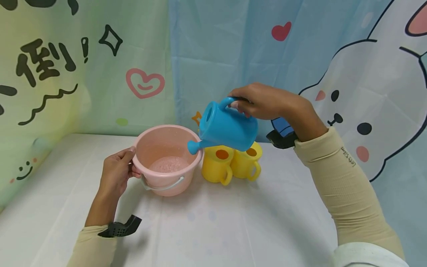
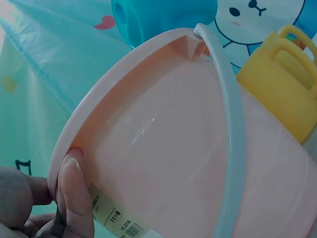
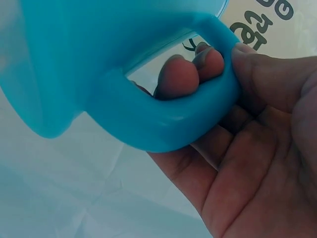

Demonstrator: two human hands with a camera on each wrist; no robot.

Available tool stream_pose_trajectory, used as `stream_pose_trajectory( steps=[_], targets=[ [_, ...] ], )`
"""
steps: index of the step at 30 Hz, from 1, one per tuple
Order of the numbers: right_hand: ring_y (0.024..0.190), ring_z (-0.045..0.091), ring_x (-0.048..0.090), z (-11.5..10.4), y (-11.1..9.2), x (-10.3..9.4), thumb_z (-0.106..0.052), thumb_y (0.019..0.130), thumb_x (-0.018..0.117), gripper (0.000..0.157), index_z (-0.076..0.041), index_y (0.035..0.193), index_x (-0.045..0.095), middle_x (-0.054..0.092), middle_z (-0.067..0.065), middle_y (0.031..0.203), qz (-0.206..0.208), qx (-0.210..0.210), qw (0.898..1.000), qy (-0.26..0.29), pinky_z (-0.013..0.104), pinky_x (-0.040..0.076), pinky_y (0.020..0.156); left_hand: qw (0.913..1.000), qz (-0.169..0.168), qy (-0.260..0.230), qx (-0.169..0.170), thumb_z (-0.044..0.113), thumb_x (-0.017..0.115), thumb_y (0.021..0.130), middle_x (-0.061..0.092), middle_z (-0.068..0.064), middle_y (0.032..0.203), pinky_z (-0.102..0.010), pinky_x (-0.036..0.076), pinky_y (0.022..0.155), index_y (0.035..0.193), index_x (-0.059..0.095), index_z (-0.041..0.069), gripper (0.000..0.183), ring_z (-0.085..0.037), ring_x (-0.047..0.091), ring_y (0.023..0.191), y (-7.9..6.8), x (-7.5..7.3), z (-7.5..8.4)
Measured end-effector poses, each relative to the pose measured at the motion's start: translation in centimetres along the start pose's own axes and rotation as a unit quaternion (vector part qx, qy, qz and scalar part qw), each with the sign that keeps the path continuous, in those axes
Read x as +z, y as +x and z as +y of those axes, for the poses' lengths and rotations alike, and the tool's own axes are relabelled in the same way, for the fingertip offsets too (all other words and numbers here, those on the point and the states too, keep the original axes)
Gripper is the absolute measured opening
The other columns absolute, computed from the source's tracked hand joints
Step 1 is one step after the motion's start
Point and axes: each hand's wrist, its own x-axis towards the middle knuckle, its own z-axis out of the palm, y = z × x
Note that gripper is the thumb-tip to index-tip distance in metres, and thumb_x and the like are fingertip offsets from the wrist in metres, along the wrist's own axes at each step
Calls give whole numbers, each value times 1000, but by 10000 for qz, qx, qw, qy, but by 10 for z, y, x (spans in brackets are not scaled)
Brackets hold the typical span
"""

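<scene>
My right hand (image 1: 255, 102) grips the handle of a blue watering can (image 1: 228, 126), its fingers curled through the loop in the right wrist view. The can is tilted, and its round spout head hangs over the right rim of a pink bucket (image 1: 168, 130). At the bucket's left side my left hand (image 1: 116, 168) pinches the rim, with the thumb on top and fingers below. Some clear liquid shows in the bottom of the bucket. A pale handle (image 2: 232, 129) hangs down its front. In the left wrist view a paper label (image 2: 116, 215) is on the bucket's outside.
Two yellow cups (image 1: 213, 168) with handles stand side by side just right of the bucket, below the watering can. A white cloth (image 1: 213, 233) covers the table. Behind it hangs a printed curtain (image 1: 213, 44) with hearts and a rabbit.
</scene>
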Motion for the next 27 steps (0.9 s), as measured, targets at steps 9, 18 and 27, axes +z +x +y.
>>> stream_pose_trajectory(
  steps=[9,18,27],
  targets=[
    [81,23,57,-1,3,0,-18,103,51,17,-4,110,57,58,9,85,-63,111,9999,-54,38,54,74,10000,15,84,-36,33,58,99,59,-5,69,-23,54,46,135,49,-8,55,-11,57,48,0,0,-1],
    [81,23,57,-3,3,-1,-17,103,51,15,-4,107,57,57,9,85,-75,147,9998,-88,36,54,73,10000,23,38,-33,32,58,99,59,-5,68,-23,54,45,135,49,-8,55,-11,57,47,0,0,0],
    [82,24,58,-2,3,-1,-17,103,52,17,-4,112,57,59,9,87,-48,179,9997,-132,38,56,76,10000,11,6,-9,31,58,99,60,-4,67,-23,54,45,135,49,-8,54,-11,57,46,0,1,0]
  ],
)
